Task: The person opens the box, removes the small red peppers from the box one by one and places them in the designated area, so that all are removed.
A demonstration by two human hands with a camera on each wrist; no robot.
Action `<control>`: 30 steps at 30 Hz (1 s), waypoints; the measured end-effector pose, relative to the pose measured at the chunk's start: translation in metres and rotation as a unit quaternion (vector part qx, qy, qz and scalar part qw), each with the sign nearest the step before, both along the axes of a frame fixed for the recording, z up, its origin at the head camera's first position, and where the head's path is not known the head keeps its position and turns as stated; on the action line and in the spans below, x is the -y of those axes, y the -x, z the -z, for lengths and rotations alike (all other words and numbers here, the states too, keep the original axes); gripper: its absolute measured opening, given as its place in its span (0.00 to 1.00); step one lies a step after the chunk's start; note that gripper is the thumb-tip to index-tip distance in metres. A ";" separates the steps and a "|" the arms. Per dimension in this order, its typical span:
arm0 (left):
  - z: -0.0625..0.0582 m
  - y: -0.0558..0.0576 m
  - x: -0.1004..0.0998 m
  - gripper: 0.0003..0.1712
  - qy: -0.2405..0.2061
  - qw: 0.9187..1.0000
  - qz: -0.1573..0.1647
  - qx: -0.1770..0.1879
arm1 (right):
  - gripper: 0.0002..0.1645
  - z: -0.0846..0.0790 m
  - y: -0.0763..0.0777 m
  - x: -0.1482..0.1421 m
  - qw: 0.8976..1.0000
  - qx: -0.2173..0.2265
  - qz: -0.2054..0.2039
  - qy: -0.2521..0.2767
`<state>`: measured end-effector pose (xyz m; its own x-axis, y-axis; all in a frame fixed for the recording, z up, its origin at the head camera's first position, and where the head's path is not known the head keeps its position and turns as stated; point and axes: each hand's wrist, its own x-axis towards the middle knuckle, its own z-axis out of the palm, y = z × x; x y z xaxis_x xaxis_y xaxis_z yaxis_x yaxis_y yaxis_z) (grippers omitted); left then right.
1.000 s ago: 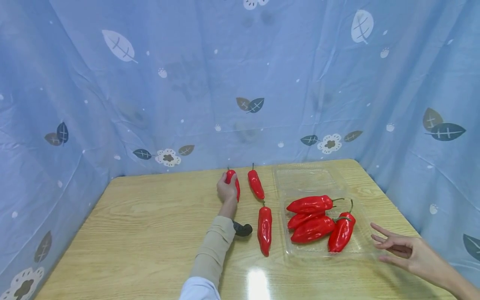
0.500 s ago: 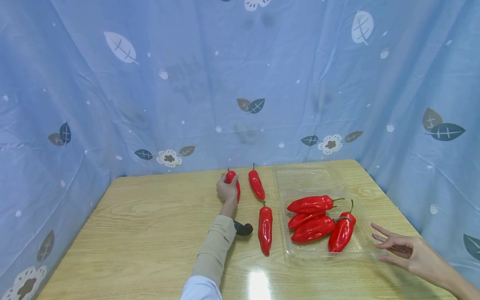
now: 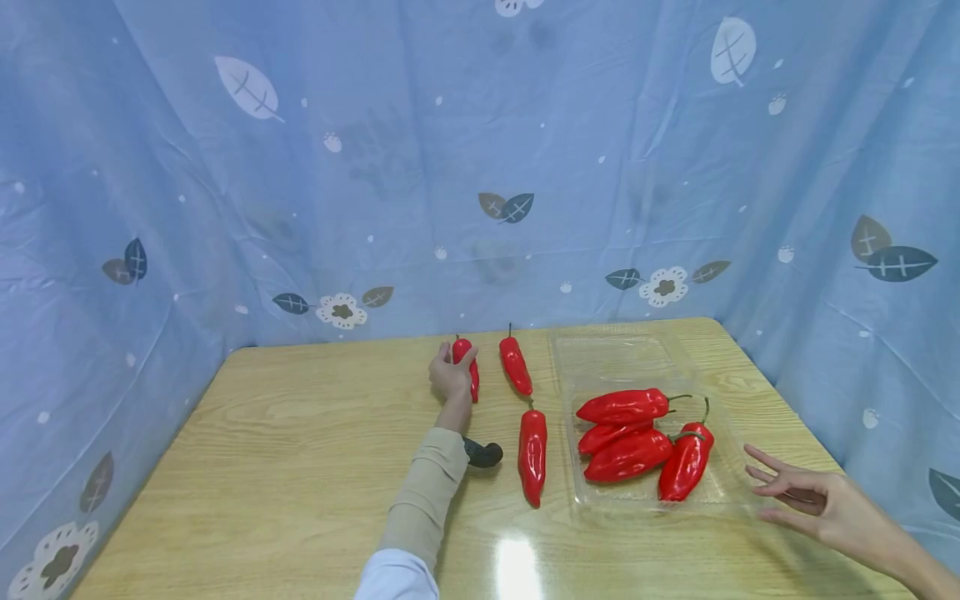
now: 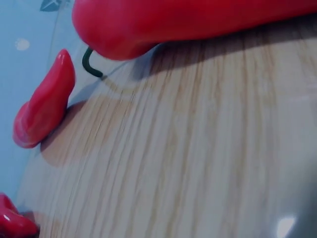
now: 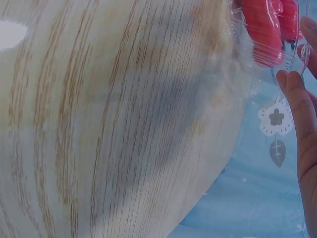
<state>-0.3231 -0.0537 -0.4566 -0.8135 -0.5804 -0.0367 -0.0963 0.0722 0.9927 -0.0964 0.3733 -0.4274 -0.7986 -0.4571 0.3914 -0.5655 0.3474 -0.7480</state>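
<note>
One red pepper lies on the table at the left hand, stem end away from the person, between spread thumb and fingers showing no firm hold; the right hand, fingers parted, holding nothing, is farther off beside the clear box

Red peppers — leaf-printed blue curtain

Curtained-off work spot — leaf-print blue cloth round three sides of a wooden table — room type unclear.
</note>
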 end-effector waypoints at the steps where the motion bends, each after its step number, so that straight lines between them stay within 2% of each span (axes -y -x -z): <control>1: -0.001 0.000 0.002 0.33 -0.007 1.000 0.000 -0.007 | 0.19 0.000 0.000 0.000 1.000 0.001 0.000 -0.001; 5: -0.005 -0.003 0.010 0.31 -0.025 0.999 0.014 -0.025 | 0.19 -0.003 0.003 0.000 1.000 -0.001 0.002 -0.006; 10: -0.014 -0.010 0.020 0.30 -0.070 0.995 0.049 -0.059 | 0.17 -0.004 0.004 0.000 1.000 0.019 0.005 -0.006; 13: -0.022 -0.019 0.023 0.28 -0.079 0.991 0.078 -0.073 | 0.16 -0.004 0.003 0.000 0.999 0.031 0.012 -0.007; 16: -0.030 -0.034 0.025 0.27 -0.068 0.987 0.121 -0.082 | 0.15 -0.003 0.003 0.000 0.999 0.033 0.017 -0.008; 20: -0.037 -0.062 0.026 0.27 -0.046 0.974 0.200 -0.091 | 0.16 -0.002 0.004 0.001 0.999 0.028 0.017 -0.009; 23: -0.039 -0.084 0.026 0.26 -0.033 0.960 0.258 -0.098 | 0.18 -0.001 0.003 0.000 1.000 0.015 0.016 -0.011; 26: -0.039 -0.103 0.025 0.25 -0.020 0.947 0.304 -0.105 | 0.19 0.000 0.001 -0.002 1.000 0.003 0.012 -0.011; 30: -0.041 -0.125 0.024 0.23 -0.008 0.929 0.354 -0.104 | 0.19 0.003 0.000 -0.003 1.000 0.009 0.002 0.001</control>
